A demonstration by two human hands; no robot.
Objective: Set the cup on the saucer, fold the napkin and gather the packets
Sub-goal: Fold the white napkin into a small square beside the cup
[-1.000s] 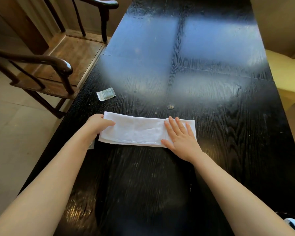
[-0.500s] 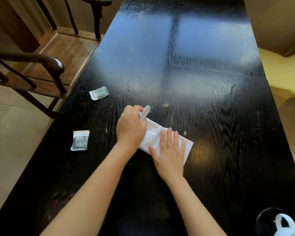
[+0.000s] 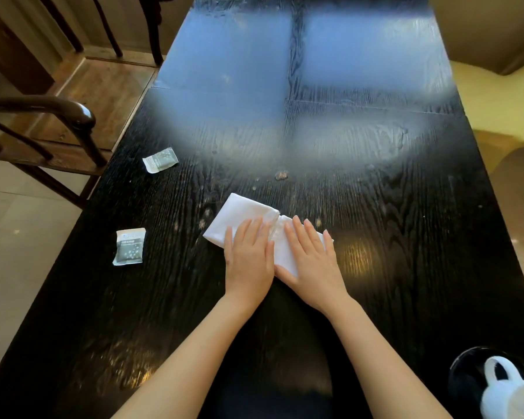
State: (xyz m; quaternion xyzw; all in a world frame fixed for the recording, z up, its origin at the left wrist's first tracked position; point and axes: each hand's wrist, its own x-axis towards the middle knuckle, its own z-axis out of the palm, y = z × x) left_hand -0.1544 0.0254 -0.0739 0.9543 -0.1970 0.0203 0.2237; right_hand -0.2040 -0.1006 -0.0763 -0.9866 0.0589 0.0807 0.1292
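1. At the far left, beside the black table (image 3: 375, 297), a wooden chair (image 3: 58, 116) is standing clear of the work; we are ignoring it.
2. Moving right, two packets are lying flat near the left table edge: far packet (image 3: 160, 159) and near packet (image 3: 129, 246), well apart from each other and from the napkin. Neither is being gathered yet.
3. At table centre, the white napkin (image 3: 242, 217) is lying folded into a short band, angled across the grain. A crumb-like speck (image 3: 281, 176) is sitting just beyond it.
4. We are pressing the left hand (image 3: 248, 261) flat on the napkin's left half, fingers extended and held close together, palm down, gripping nothing.
5. We are pressing the right hand (image 3: 310, 264) flat on the right half, fingers slightly spread, likewise gripping nothing. The two hands are nearly touching at the thumbs.
6. At the lower right corner, the white cup (image 3: 510, 394) is sitting on what looks like the dark saucer (image 3: 463, 373), partly cut off by the frame edge.
7. Risk, as we are judging it: the glossy top is offering little friction, so uneven pressing could skid the napkin and open the layers.
8. Risk: reaching left for the packets could drag a folded corner along.
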